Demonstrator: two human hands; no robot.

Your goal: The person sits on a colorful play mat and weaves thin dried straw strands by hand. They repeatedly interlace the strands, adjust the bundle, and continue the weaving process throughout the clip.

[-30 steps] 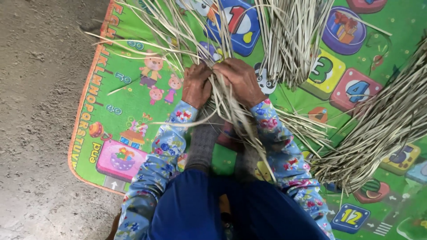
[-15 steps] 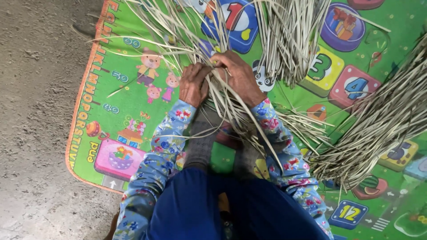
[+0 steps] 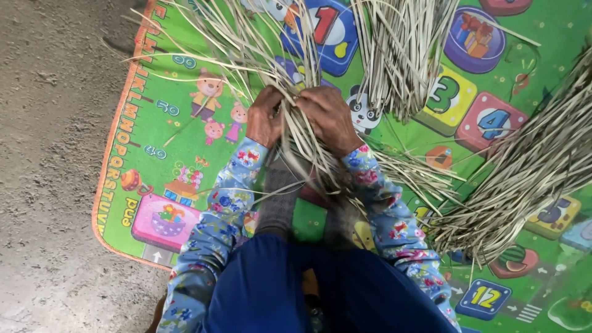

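Dried pale reed strips (image 3: 290,117) bunched between both hands at centre of green play mat (image 3: 154,154). Left hand (image 3: 264,118) clenched around strips, fingers curled tight. Right hand (image 3: 330,117) closed over same bunch, just beside left, strips trailing down past floral sleeves (image 3: 222,209). Loose bundle (image 3: 401,49) lies above right hand; larger bundle (image 3: 524,179) well apart at right. Concrete floor (image 3: 49,154) left of mat.
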